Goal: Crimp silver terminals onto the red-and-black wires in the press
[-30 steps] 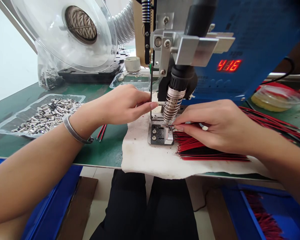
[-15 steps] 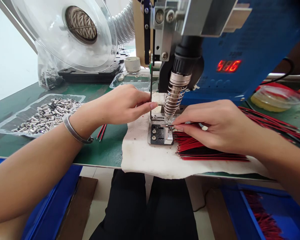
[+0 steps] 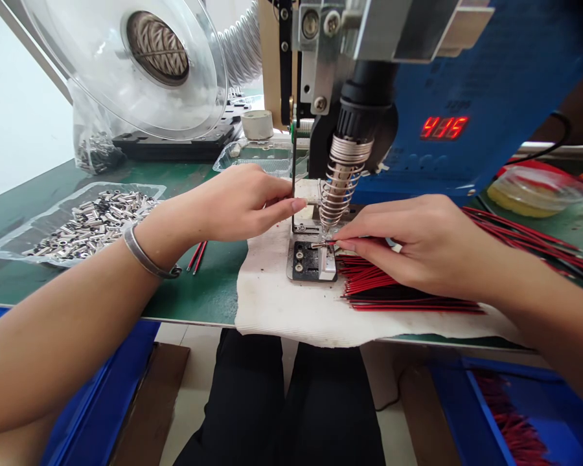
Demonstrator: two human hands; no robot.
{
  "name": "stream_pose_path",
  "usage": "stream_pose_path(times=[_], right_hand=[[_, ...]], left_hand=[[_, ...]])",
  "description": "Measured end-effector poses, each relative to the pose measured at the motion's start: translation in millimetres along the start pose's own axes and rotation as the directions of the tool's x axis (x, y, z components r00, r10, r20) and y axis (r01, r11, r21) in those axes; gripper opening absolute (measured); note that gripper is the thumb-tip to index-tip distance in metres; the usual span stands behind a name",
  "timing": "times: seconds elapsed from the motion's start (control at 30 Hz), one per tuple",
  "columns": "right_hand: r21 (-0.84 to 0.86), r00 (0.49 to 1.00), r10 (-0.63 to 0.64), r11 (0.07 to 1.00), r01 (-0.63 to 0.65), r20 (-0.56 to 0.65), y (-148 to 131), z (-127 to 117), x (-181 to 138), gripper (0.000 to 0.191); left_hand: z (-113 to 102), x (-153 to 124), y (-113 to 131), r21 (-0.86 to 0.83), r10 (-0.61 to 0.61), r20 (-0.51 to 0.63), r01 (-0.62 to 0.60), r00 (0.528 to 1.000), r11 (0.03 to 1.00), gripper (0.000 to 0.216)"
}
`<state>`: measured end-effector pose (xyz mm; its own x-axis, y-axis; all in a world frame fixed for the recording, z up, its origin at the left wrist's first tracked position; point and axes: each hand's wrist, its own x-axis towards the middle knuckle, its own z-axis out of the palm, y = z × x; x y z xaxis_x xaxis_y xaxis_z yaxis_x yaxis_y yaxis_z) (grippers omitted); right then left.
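My left hand [image 3: 238, 202] rests on the white cloth [image 3: 272, 301] with its fingers closed together, the fingertips pinched beside the machine's thin black post; what they hold is hidden. My right hand [image 3: 418, 243] pinches a red wire, whose metal tip [image 3: 319, 244] lies on the small metal jig [image 3: 312, 260]. The spring-wrapped soldering head [image 3: 342, 184] hangs just above that tip. A pile of red and black wires [image 3: 398, 291] lies under my right hand.
A clear tray of small metal sleeves [image 3: 85, 223] sits at the left on the green bench. Two loose red wires [image 3: 197, 255] lie near my left wrist. A clear spool [image 3: 140, 61] stands behind. The blue machine's red display [image 3: 444, 127] reads 415. Blue bins sit below the bench.
The soldering head has risen off the jig and stays up. The display dropped from 416 to 415. Both hands have stayed almost still.
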<state>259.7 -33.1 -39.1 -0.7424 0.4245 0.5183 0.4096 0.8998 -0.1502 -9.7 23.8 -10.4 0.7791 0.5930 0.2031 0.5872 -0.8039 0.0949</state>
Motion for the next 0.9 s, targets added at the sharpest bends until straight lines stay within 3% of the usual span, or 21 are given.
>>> stream_pose_path(times=[0.9], right_hand=[[-0.099,0.985,0.087,0.990,-0.103,-0.150,-9.5,-4.6,1.3,0.012]], left_hand=[[-0.4,-0.7,0.7,0.029,0.009,-0.024,-0.008,1.000,1.000,0.040]])
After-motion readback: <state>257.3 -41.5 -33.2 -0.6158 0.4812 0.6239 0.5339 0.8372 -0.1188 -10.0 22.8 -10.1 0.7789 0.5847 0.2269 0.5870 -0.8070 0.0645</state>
